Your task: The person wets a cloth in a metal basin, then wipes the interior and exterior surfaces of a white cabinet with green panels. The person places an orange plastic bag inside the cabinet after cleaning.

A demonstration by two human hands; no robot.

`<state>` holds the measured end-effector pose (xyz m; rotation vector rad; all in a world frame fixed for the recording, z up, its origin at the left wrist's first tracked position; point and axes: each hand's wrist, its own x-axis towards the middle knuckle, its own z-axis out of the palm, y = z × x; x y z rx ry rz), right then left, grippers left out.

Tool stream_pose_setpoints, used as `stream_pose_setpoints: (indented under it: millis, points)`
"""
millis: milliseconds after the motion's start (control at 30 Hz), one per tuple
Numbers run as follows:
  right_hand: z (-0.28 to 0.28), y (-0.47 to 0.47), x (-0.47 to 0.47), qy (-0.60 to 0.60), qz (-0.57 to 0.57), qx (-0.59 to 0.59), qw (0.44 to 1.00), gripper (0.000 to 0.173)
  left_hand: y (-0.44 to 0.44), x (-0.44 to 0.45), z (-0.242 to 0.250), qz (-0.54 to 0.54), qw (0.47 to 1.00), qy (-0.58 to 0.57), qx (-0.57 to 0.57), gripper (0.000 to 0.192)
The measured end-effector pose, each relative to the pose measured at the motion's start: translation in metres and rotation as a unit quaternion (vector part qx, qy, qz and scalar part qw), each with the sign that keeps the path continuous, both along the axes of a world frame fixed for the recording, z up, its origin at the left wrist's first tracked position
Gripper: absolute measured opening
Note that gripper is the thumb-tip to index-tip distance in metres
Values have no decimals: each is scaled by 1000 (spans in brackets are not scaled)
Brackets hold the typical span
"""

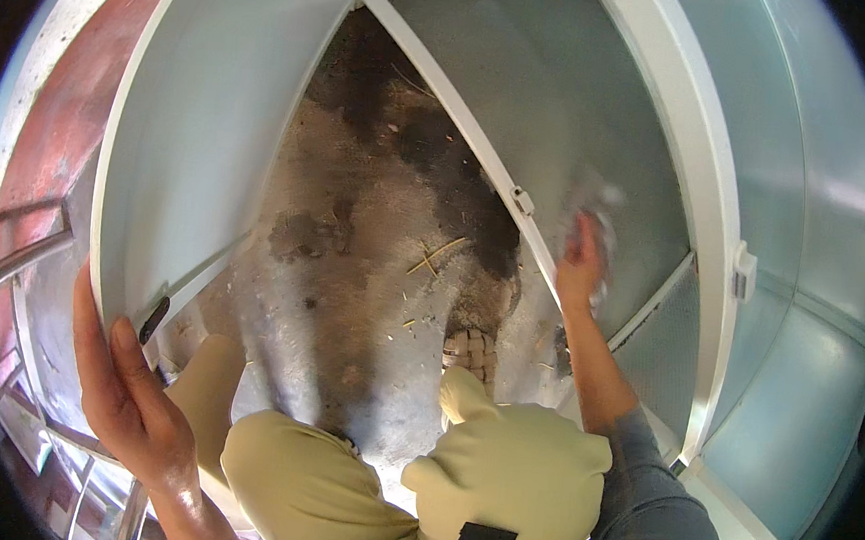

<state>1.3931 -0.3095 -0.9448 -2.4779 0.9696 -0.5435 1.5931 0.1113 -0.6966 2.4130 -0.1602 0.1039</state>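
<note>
My left hand (134, 400) grips the lower outer edge of a white-framed cabinet door (195, 118), thumb on one face and fingers on the other. The door stands swung out on the left, with a dark handle or latch (154, 320) near its lower corner. On the right, my right hand (582, 262) presses a pale, crumpled cloth or wipe (605, 226) to a grey translucent panel (535, 89). Motion blurs the cloth, so its material is unclear. A white frame bar (451, 113) with a small catch (521, 200) edges that panel.
Below lies a stained concrete floor (356, 287) with bits of straw (437, 255). My knees, in tan trousers (517, 464), and a woven shoe (469, 354) are close under the panels. Metal rails (19, 267) stand at far left. More pale panels (807, 401) rise at right.
</note>
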Motion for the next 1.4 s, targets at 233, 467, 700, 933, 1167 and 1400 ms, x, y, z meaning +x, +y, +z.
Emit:
stream_pose_setpoints:
  millis: [233,467,700,933,1167,1400]
  points:
    - [35,6,3,103,173,69,977,43,15,13,-3,-3,999,-26,25,37]
    - [18,-42,-147,217,-56,-65,972,53,26,21,-6,1,997,-64,50,37]
    - [3,-282,-180,252,-203,-159,933,56,35,27,-11,-34,993,-84,81,37]
    - [15,-97,-131,463,-254,33,849,41,15,15,0,-22,994,-64,86,38]
    - [67,-39,-125,161,-111,280,940,31,20,14,-3,-21,994,-79,74,35]
    - [71,44,-20,140,136,-2,981,46,26,17,-3,-15,997,-58,56,34]
